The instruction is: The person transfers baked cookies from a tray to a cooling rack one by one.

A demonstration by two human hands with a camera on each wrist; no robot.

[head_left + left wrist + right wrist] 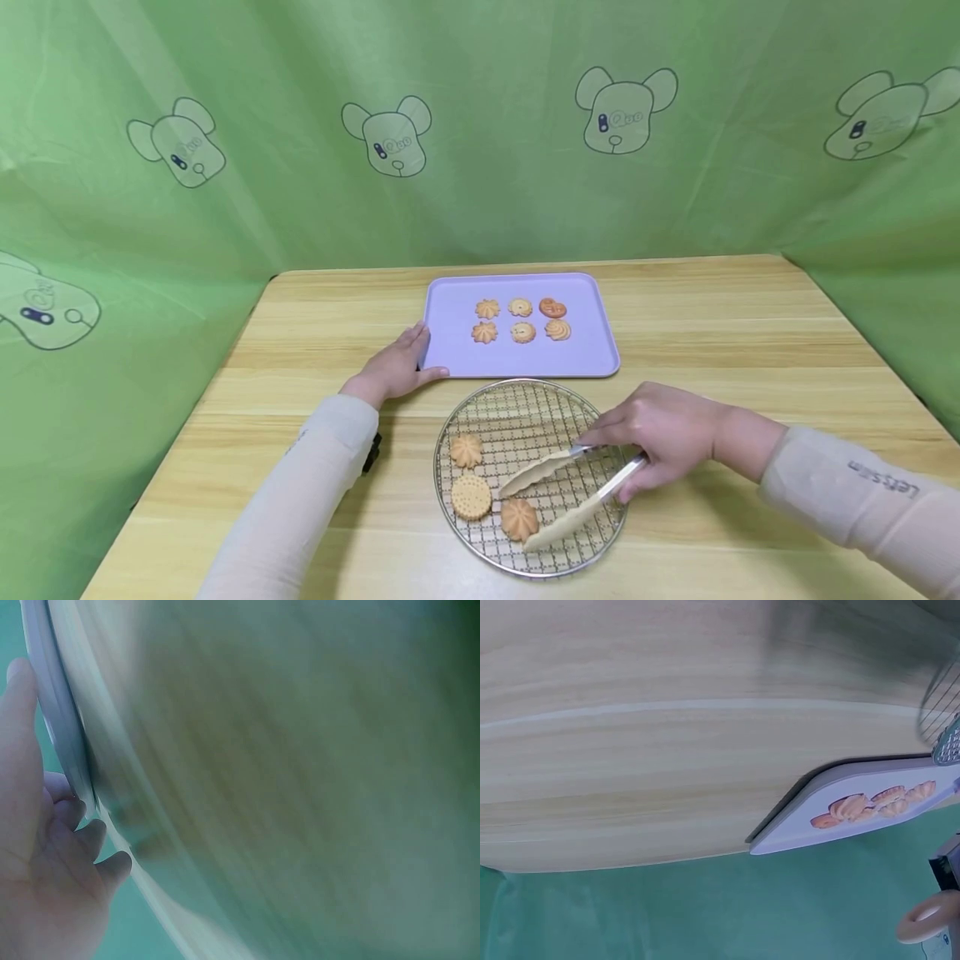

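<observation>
My right hand [667, 429] grips metal tongs [618, 479] with cream scalloped tips. The tips stand apart over a round wire cooling rack [528, 575], one on each side of a flower-shaped cookie [519, 518]; whether they touch it I cannot tell. A round dotted cookie [471, 497] and another flower-shaped cookie [467, 451] lie on the rack's left part. Spread at the near left corner of a purple tray [450, 292], my left hand [393, 367] touches its edge with thumb and fingers. In the left wrist view, the fingers [90, 836] lie by the tray rim [64, 712].
Several cookies sit in two rows on the tray, among them a swirl cookie [557, 330] and a darker pretzel-shaped one [552, 308]. The wooden table [750, 350] extends to both sides. A green curtain [495, 217] with bear-head outlines surrounds its back and sides.
</observation>
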